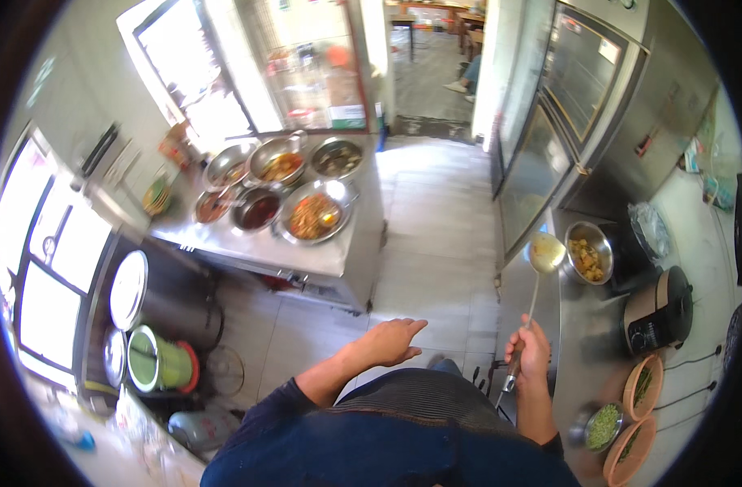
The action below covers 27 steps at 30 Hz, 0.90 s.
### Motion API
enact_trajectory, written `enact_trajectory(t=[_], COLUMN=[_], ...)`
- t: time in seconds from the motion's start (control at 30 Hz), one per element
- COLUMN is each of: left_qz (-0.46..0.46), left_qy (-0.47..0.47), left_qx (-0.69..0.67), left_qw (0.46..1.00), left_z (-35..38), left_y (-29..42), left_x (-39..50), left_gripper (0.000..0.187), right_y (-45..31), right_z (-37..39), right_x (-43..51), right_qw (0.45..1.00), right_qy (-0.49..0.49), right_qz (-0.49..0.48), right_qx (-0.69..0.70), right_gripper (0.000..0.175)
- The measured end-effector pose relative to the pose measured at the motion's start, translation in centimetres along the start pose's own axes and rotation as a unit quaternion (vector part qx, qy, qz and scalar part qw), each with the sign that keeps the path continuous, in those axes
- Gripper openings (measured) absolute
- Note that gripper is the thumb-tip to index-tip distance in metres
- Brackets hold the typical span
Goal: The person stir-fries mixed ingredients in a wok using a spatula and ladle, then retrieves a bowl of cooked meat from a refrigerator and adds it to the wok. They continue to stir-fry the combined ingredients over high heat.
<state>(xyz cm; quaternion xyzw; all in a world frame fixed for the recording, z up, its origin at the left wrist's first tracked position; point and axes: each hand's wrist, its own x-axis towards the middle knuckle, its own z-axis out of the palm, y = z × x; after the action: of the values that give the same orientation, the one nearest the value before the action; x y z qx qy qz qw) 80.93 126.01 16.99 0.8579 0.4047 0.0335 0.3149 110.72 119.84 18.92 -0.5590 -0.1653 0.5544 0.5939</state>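
Observation:
My right hand (534, 354) grips the dark handle of a long metal ladle (547, 252), its bowl up beside a steel bowl of yellowish chunks of food (587, 260) on the right-hand counter. Whether the ladle touches that bowl is hard to tell. My left hand (390, 342) hangs in front of my body over the tiled floor, holding nothing, thumb apart from the fingers. Across the aisle, a steel table (328, 255) bears a wide bowl of shredded food (313, 216), a pot of dark red liquid (256, 209), a bowl of orange-red food (279, 164) and several others.
Along the right counter stand an electric cooker (660, 310), a bowl of chopped greens (603, 426) and orange baskets (641, 386). A glass-doored cabinet (532, 176) flanks the aisle. Lower left are a green bucket (152, 359) and a gas cylinder (203, 426). A person's legs (468, 79) show beyond the doorway.

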Motion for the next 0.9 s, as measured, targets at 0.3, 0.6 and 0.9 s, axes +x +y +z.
enact_trajectory(t=[0.3, 0.6, 0.9], left_qz=[-0.096, -0.126, -0.102], left_qy=[-0.045, 0.016, -0.052], left_qx=[0.015, -0.006, 0.005], left_qw=[0.994, 0.992, 0.993], left_z=[-8.5, -16.2, -28.4], left_y=[-6.7, -13.2, -26.0], left_x=[17.1, 32.9, 54.3], left_gripper=[0.058, 0.061, 0.064], right_y=[-6.4, -15.1, -18.4], right_z=[5.0, 12.1, 17.0], right_x=[22.1, 42.6, 60.7], right_qw=[0.999, 0.988, 0.993], right_qy=[-0.04, -0.144, -0.046], right_qz=[0.025, 0.027, 0.054], right_qx=[0.018, -0.045, -0.1], right_gripper=[0.049, 0.049, 0.044])
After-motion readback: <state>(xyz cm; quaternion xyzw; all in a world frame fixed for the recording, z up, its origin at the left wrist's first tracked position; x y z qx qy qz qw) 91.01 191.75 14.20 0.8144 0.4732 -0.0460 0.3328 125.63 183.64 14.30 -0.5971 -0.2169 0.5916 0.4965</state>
